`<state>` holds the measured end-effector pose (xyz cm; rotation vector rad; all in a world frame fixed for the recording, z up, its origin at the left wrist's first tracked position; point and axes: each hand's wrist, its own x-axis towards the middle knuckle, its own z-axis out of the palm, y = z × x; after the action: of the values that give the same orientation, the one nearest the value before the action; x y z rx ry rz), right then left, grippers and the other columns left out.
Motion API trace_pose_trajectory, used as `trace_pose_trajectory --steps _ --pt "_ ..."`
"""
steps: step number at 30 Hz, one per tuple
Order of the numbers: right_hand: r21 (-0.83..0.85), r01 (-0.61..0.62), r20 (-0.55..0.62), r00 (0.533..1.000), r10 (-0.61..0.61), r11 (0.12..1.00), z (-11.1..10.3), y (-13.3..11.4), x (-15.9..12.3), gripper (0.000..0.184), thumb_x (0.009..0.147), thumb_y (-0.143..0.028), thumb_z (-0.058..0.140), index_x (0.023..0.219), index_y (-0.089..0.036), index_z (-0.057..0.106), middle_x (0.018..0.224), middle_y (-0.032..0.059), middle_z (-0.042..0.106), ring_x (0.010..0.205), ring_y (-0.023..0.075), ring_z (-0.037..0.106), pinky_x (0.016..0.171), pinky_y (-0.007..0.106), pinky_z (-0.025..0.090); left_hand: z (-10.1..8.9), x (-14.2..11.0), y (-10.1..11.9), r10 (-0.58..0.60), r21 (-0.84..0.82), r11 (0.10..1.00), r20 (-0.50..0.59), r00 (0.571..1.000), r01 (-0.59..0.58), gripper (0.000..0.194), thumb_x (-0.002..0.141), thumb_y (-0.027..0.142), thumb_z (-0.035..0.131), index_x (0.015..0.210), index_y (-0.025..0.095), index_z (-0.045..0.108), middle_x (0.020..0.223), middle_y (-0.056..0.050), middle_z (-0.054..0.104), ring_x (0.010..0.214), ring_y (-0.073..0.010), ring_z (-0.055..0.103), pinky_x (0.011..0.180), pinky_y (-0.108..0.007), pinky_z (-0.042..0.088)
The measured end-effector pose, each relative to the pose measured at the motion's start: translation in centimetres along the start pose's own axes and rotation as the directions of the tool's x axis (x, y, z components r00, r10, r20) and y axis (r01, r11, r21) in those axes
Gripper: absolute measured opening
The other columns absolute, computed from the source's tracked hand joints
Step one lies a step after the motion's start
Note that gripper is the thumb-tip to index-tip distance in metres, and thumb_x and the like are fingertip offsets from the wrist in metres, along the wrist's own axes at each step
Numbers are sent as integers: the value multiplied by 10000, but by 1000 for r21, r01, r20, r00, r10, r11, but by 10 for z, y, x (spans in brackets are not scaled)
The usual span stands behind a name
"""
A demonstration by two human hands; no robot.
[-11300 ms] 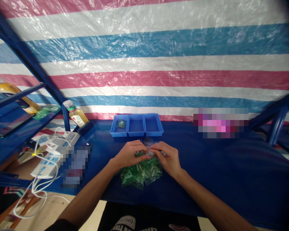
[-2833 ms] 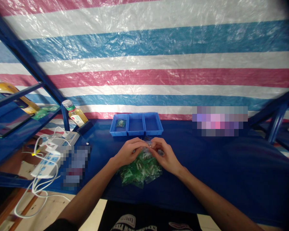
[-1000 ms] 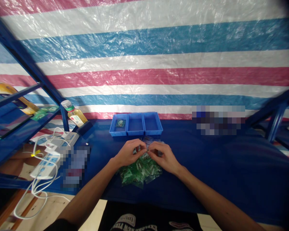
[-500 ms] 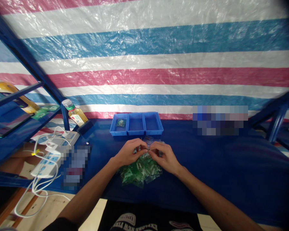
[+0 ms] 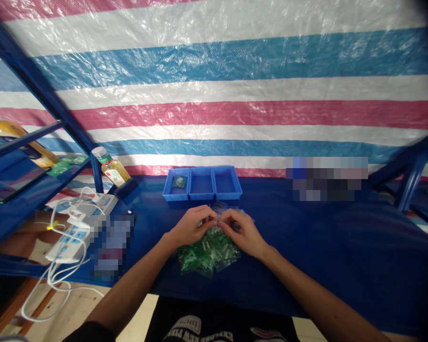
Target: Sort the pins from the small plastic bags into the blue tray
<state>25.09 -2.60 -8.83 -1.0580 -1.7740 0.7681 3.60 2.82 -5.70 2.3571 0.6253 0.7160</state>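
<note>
My left hand (image 5: 197, 225) and my right hand (image 5: 243, 232) meet fingertip to fingertip over the blue table. Both are closed in a pinch, and whatever sits between the tips is too small to make out. Under and in front of them lies a pile of small green-printed clear plastic bags (image 5: 209, 251), which look to have little pale parts inside. Clear plastic bags (image 5: 221, 207) show just beyond the fingers, partly hidden by them. Behind these stands a blue tray (image 5: 201, 197) with three compartments. A small green packet (image 5: 179, 182) lies in its left compartment.
On the left are a white power strip (image 5: 69, 244) with tangled cables, a bottle of yellowish liquid (image 5: 114, 171) and a blurred-out flat object (image 5: 112, 247). Another blurred-out object (image 5: 326, 178) sits at the back right. Blue metal frame bars (image 5: 412, 180) rise at both sides, before a striped sheet.
My hands stay over the pile, with only small shifts of the fingers. Compared with some seconds ago, the fingertips have drawn together in a pinch. The tray and its packet have not moved.
</note>
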Motion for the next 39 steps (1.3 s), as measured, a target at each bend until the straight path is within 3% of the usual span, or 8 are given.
trace_pose_trajectory --steps 9,17,25,28,39 --pt "13 33 -21 999 -33 999 -5 -6 0 232 1012 -364 568 843 -211 611 692 -10 580 609 145 532 593 259 424 0 2 1 -27 9 1000 -13 1000 27 220 1022 365 559 1012 163 646 875 -45 640 776 -150 584 741 -258 456" --pt "33 -38 -27 999 39 999 -1 3 0 181 968 -400 655 972 -219 647 697 -22 624 599 144 572 575 251 437 -1 0 -2 -11 -21 1000 -89 996 9 229 1017 344 568 912 152 633 840 -46 635 765 -148 581 720 -256 449" --pt "19 -27 -63 998 28 999 -6 1 1 204 974 -382 638 858 -215 655 689 -4 642 615 162 595 593 268 453 0 1 -5 -30 -28 999 -111 993 27 221 999 370 610 1002 156 665 899 -50 675 743 -132 588 708 -238 464" --pt "15 -15 -68 998 16 1000 -8 -1 1 220 976 -377 634 835 -211 664 711 11 662 633 169 605 605 275 462 0 1 -8 -34 -14 999 -143 989 33 252 973 396 650 915 150 654 823 -31 648 704 -126 572 679 -234 446" --pt "45 26 -49 999 -23 999 -2 0 0 173 965 -345 606 897 -206 682 680 -5 624 558 136 537 550 255 455 1 2 -8 3 -11 1000 -95 996 -4 264 1030 367 547 984 152 694 896 -81 694 819 -168 627 780 -284 494"
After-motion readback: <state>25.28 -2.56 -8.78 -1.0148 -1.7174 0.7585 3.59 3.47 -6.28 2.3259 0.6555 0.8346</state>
